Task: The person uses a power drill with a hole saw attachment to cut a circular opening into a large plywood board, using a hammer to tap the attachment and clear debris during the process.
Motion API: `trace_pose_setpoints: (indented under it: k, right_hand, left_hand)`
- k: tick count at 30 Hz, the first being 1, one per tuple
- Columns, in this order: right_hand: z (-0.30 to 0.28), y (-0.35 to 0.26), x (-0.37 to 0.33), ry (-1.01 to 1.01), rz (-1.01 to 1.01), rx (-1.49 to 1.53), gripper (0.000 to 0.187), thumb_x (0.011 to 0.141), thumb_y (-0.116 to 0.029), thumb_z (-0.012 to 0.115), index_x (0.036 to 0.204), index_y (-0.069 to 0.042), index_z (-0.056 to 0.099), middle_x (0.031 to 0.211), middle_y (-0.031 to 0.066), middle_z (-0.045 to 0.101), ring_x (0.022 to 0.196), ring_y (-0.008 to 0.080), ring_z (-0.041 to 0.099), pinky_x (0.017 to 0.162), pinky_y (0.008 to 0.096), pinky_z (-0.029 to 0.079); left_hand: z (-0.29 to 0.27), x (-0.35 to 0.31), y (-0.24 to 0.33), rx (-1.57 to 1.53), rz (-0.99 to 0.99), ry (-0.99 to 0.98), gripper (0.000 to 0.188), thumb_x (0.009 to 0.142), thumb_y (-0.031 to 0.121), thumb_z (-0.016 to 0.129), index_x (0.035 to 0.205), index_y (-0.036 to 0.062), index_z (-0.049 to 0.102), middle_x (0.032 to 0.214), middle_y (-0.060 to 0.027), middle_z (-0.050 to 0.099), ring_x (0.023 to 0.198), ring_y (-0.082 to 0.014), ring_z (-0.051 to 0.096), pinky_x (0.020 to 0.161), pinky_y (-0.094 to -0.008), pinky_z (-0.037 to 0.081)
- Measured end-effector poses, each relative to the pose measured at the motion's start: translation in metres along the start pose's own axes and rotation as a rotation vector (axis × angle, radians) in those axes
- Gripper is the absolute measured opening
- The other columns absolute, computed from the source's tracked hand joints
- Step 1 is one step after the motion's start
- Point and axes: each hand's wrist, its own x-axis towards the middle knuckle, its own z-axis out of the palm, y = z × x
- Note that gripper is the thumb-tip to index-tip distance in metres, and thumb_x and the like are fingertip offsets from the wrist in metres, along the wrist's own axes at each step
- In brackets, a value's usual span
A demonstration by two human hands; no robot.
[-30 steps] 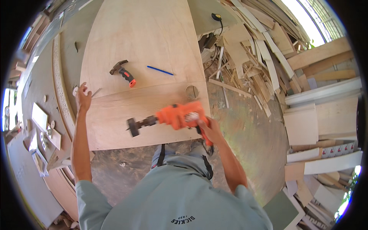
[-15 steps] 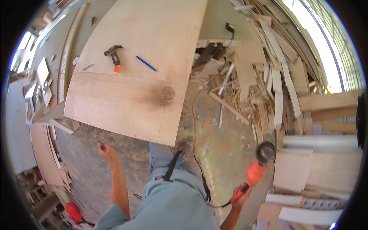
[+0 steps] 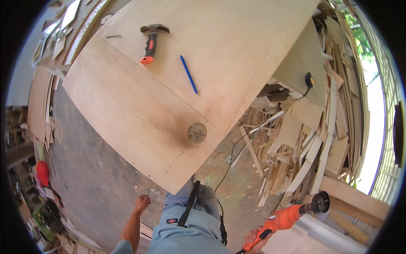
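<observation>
My right hand [image 3: 253, 239], low on the right, is wrapped round the handle of an orange corded power drill [image 3: 281, 219]. A dark round hole saw [image 3: 320, 202] is fitted at the drill's front end, pointing away from the board. My left hand [image 3: 143, 203] hangs below the board's near edge with its fingers curled; whether anything is inside them is hidden. Before me lies a large pale plywood sheet [image 3: 122, 93]. Near its close corner is a round hole [image 3: 197, 133] with brown dust smeared beside it. A hammer [image 3: 150, 43] and a blue pen [image 3: 188, 74] lie on the sheet.
A nail [image 3: 113, 36] rests near the hammer. On a surface beyond the sheet's right edge sits a tape measure [image 3: 310, 80]. Wood offcuts [image 3: 292, 148] are heaped at the right. A black cord [image 3: 230, 158] runs past my legs. At the left is something red [image 3: 42, 172].
My view has turned, so the sheet and its tools appear rotated and nearer. The drill, still in my right hand, now points further right. My left hand appears lower and nearer my body.
</observation>
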Motion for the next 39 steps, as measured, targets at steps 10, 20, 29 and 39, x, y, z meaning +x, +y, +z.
trace_pose_setpoints:
  k: [10,20,29,39]
  right_hand:
    - [0.147,-0.062,0.071,-0.350,0.018,-0.297,0.068,0.098,-0.074,0.045,0.101,-0.007,0.053,0.063,0.0023,0.045,0.045,0.0136,0.040,0.038,0.0266,0.035]
    - [0.270,-0.122,0.129,-0.542,-0.361,-0.916,0.063,0.098,-0.070,0.052,0.104,-0.008,0.054,0.069,0.0024,0.056,0.053,0.0139,0.055,0.046,0.0260,0.047]
    - [0.305,-0.156,0.208,-1.047,-0.693,-1.122,0.066,0.100,-0.058,0.059,0.132,-0.002,0.047,0.091,0.0113,0.061,0.065,0.0204,0.063,0.050,0.0334,0.053]
    - [0.425,-0.192,0.155,-1.559,-0.297,-1.399,0.078,0.075,-0.030,0.090,0.134,0.003,0.051,0.107,0.0124,0.069,0.095,0.0281,0.074,0.082,0.0386,0.061]
  left_hand:
    - [0.125,-0.130,0.156,0.743,0.382,-0.194,0.050,0.095,0.039,0.063,0.129,0.0026,0.067,0.121,-0.0238,0.069,0.115,-0.0395,0.065,0.099,-0.0480,0.051]
    - [0.297,-0.311,0.378,-0.312,0.952,-0.506,0.074,0.094,0.034,0.076,0.153,0.0042,0.044,0.145,-0.0150,0.058,0.138,-0.0271,0.051,0.114,-0.0428,0.040]
    - [0.397,-0.318,0.480,-1.448,0.659,-0.447,0.046,0.090,0.037,0.080,0.119,0.0057,0.063,0.108,-0.0079,0.069,0.098,-0.0178,0.069,0.089,-0.0345,0.057]
    - [0.372,-0.284,0.479,-2.032,0.706,-0.873,0.037,0.085,0.035,0.065,0.101,0.0015,0.069,0.099,-0.0155,0.072,0.091,-0.0276,0.072,0.088,-0.0436,0.060]
